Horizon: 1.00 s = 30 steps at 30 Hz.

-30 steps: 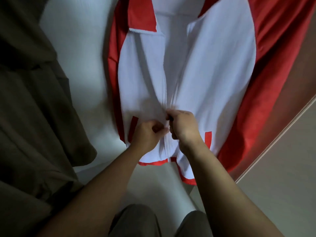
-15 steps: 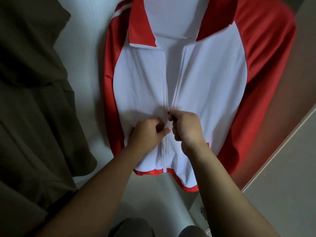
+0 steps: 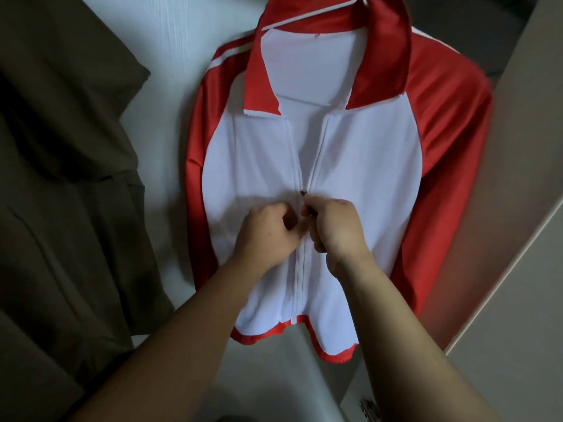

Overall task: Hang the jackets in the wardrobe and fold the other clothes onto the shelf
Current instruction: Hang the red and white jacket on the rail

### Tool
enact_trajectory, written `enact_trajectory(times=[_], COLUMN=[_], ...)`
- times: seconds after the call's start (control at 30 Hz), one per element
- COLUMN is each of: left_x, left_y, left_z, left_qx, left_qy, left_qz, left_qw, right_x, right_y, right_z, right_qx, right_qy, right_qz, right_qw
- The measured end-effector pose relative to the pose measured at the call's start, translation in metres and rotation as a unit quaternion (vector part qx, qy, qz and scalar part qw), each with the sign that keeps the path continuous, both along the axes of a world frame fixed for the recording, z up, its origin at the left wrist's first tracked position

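Note:
A red and white jacket [image 3: 359, 166] hangs on a white hanger [image 3: 310, 16] against the pale wardrobe back. Its zip is closed from the hem up to about mid-chest and lies apart above that. My right hand [image 3: 335, 226] pinches the dark zip pull [image 3: 304, 194] at the top of the closed part. My left hand [image 3: 268, 236] grips the white fabric just left of the zip, level with my right hand.
A dark olive garment [image 3: 61, 184] hangs at the left, close beside the jacket. A beige wardrobe door [image 3: 518, 226] stands at the right, with a metal hinge [image 3: 367, 406] low down. The white wardrobe back panel [image 3: 170, 71] shows between the two garments.
The view has tilted upward, so the collar and hanger now show. Both hands have moved a little way up the jacket front, and more of the zip below them is closed.

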<state>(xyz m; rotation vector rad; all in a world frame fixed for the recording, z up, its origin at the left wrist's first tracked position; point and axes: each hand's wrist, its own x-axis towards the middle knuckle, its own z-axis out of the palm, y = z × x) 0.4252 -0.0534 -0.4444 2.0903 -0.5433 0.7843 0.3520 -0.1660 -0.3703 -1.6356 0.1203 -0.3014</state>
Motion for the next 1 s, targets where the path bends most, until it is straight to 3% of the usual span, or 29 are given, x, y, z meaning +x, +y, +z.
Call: enact_trajectory(times=[0.27,0.43,0.6,0.83,1.0], left_x=[0.008,0.010,0.014,0.019,0.024], left_y=[0.008,0.005,0.007,0.002,0.003], left_z=[0.021,0.030,0.031,0.069,0.077], left_qx=[0.068,0.030,0.053,0.027,0.056], left_qy=[0.003,-0.090,-0.026,-0.144,-0.091], left_qz=[0.011,0.025,0.027,0.033,0.038], left_qw=[0.998,0.995,0.998,0.989,0.994], right_x=[0.009,0.010,0.017,0.018,0.020], right_y=[0.000,0.003,0.005,0.012,0.008], right_z=[0.036,0.052,0.071,0.088,0.096], right_qx=[-0.028,-0.030,-0.022,-0.012,-0.019], right_qy=[-0.041,-0.056,-0.084,-0.129,-0.131], right_qz=[-0.005,0.005,-0.007,-0.005,-0.012], right_qw=[0.999,0.998,0.996,0.992,0.991])
